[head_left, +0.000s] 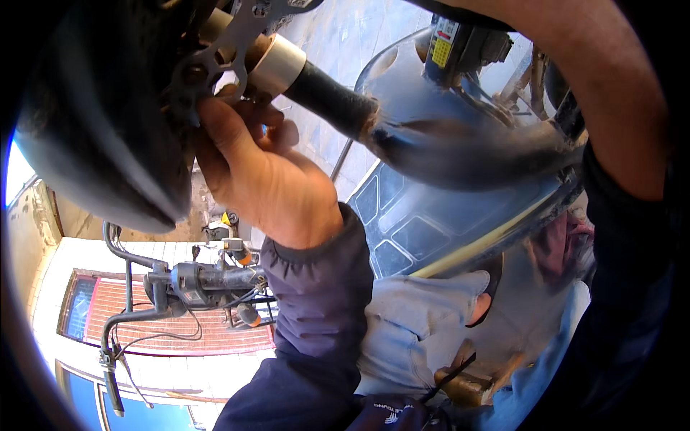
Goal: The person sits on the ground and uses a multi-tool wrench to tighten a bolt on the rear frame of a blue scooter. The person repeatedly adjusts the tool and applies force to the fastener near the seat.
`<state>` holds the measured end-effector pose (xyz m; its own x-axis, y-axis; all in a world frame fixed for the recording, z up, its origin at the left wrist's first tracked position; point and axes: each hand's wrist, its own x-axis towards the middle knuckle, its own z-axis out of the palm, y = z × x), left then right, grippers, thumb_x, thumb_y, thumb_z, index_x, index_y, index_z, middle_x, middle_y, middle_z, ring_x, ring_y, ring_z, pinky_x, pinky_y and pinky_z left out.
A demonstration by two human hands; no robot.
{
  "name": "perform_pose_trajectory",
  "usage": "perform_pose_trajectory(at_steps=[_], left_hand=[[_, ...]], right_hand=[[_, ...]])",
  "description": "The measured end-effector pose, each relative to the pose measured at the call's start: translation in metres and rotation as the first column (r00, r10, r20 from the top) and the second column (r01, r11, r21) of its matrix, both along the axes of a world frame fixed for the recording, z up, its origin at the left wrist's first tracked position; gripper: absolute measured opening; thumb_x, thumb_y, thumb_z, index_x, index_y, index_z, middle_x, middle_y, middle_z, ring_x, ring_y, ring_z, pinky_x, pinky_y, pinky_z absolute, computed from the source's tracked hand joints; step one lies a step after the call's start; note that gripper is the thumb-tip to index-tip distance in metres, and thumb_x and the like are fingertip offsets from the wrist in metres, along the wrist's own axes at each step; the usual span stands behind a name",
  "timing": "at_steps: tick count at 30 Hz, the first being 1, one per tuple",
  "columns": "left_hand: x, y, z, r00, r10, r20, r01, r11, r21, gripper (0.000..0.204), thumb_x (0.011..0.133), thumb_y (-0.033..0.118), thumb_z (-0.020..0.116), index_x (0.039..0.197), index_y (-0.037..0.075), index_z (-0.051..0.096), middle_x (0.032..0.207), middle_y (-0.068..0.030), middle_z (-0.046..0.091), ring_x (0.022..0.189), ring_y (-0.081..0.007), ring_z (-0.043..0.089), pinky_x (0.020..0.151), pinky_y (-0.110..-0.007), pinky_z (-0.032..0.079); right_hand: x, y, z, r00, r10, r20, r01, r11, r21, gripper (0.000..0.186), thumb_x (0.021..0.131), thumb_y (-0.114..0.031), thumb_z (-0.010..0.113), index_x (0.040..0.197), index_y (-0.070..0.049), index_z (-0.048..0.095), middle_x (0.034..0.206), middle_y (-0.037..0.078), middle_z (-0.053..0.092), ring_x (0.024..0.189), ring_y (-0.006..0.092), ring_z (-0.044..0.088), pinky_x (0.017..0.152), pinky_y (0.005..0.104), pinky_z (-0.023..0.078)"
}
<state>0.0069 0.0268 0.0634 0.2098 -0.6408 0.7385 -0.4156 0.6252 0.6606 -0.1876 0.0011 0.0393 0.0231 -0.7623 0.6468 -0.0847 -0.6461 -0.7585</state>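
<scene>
My left hand (267, 176) reaches up from below, its fingers curled and pinched at the lower end of a flat grey metal plate with several cut-out holes (228, 54); a multi-hole wrench is possible, but I cannot be sure. The plate lies against a tube with a silver collar (279, 66). From the collar a black tube (332, 99) runs right into the scooter frame (445, 147). A dark, rounded fender-like cover (100, 136) is left of my hand. My right forearm (611, 86) crosses the upper right; its hand is out of view.
The footboard (417, 215) with outlined panels slants below the frame. Another vehicle's handlebar (194, 284) with cables is at lower left, before a white tiled wall (54, 287). My legs in light blue trousers (410, 316) are close below. A wooden block (471, 384) lies near the bottom.
</scene>
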Motion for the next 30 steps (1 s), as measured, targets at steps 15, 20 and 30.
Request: perform_pose_trajectory(at_steps=[15, 20, 30], left_hand=[[-0.037, 0.017, -0.039, 0.978, -0.202, 0.055, 0.189, 0.965, 0.18, 0.042, 0.104, 0.04, 0.052, 0.11, 0.0, 0.06, 0.076, -0.007, 0.065, 0.057, -0.0124, 0.061, 0.045, -0.02, 0.041], [-0.051, 0.001, -0.029, 0.963, -0.269, 0.022, 0.251, 0.923, 0.291, 0.054, 0.105, 0.047, 0.045, 0.118, -0.004, 0.057, 0.08, -0.0086, 0.065, 0.061, -0.0138, 0.062, 0.051, -0.022, 0.042], [-0.07, -0.03, -0.028, 0.925, -0.369, -0.095, 0.38, 0.91, 0.163, 0.051, 0.107, 0.047, 0.038, 0.088, 0.003, 0.056, 0.06, -0.0046, 0.058, 0.048, -0.0102, 0.052, 0.044, -0.022, 0.035]], right_hand=[[-0.002, -0.004, 0.006, 1.0, 0.006, -0.021, -0.006, 1.0, 0.01, 0.03, 0.091, -0.024, 0.065, 0.086, 0.005, 0.07, 0.078, 0.024, 0.067, 0.075, 0.0374, 0.068, 0.074, 0.0436, 0.056], [-0.019, 0.0, 0.016, 0.999, -0.023, -0.047, 0.024, 1.0, 0.017, 0.031, 0.091, -0.024, 0.065, 0.085, 0.006, 0.069, 0.078, 0.024, 0.067, 0.075, 0.0376, 0.068, 0.074, 0.0438, 0.056], [-0.015, -0.006, 0.027, 0.991, -0.132, -0.03, 0.128, 0.987, -0.102, 0.033, 0.092, -0.025, 0.065, 0.084, 0.007, 0.069, 0.077, 0.023, 0.067, 0.074, 0.0376, 0.068, 0.075, 0.0436, 0.055]])
